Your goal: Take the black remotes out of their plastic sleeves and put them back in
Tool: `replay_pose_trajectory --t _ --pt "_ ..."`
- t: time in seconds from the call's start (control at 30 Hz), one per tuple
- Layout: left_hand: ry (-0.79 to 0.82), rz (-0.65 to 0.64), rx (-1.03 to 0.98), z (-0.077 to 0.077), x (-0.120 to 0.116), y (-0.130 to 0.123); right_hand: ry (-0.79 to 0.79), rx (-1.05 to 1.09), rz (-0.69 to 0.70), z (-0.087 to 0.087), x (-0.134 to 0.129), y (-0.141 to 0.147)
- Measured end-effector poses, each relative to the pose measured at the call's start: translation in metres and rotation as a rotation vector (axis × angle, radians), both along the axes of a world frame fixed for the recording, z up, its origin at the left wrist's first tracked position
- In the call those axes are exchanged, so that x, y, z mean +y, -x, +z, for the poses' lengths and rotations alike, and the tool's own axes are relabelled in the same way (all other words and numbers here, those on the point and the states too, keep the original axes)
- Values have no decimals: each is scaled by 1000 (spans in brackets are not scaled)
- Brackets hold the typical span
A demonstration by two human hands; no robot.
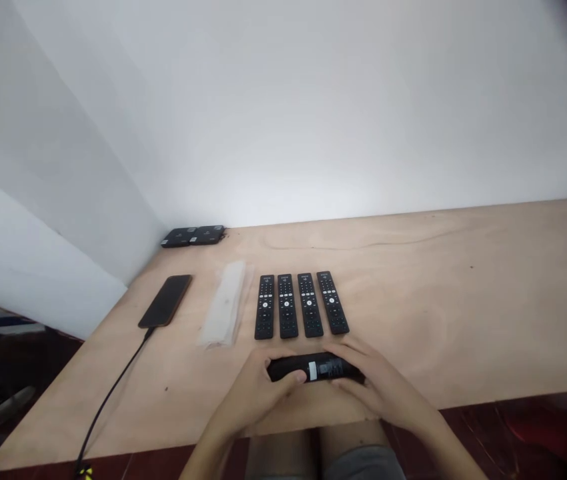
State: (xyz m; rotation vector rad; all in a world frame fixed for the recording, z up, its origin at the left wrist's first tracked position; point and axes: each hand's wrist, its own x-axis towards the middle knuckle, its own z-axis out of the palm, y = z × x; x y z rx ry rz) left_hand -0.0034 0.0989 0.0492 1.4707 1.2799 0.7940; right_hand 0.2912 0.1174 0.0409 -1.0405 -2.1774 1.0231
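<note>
Between my two hands lies a black remote control [331, 367], turned sideways with its back up; a white label and some print show on it. My left hand [268, 383] grips its left end, thumb across the near edge. On the right end, my right hand [366, 373] closes with fingers on the far side and thumb on the near side. Just beyond stand several more black remotes in a row, buttons up, among them the leftmost remote [264, 310] and the rightmost remote [333, 303].
Left of the row is a stack of clear plastic sleeves [224, 303]. Farther left lies a phone [167, 301] with a black cable [113, 390] running over the table's front edge. Two flat black boxes [192, 236] sit in the back left corner by the white wall [343, 113].
</note>
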Motion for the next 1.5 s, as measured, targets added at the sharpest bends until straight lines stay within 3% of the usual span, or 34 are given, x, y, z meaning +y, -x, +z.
replay_pose_trajectory --t 0.13,0.2,0.33,0.43,0.53,0.73,1.03,1.33,1.5 --pt "123 -67 -77 5 -1 2 32 8 19 6 -2 -1" --pt "89 -42 -40 3 -2 3 42 19 25 9 -2 -1" --pt "-250 61 104 -5 -4 7 28 20 25 17 -2 0" --pt "-467 19 206 -8 -7 12 -2 -13 47 20 -1 1" --pt "-542 -55 288 -6 -9 17 -36 -30 72 20 0 2" --pt "-516 -123 323 2 -15 28 -39 -26 68 21 -1 3" --pt "-471 8 226 0 -25 56 -25 -5 57 24 -3 1" --pt "-420 47 47 0 -30 55 -30 -7 53 21 -2 1" --pt "-414 21 53 3 -29 54 -28 -16 66 22 -1 1"
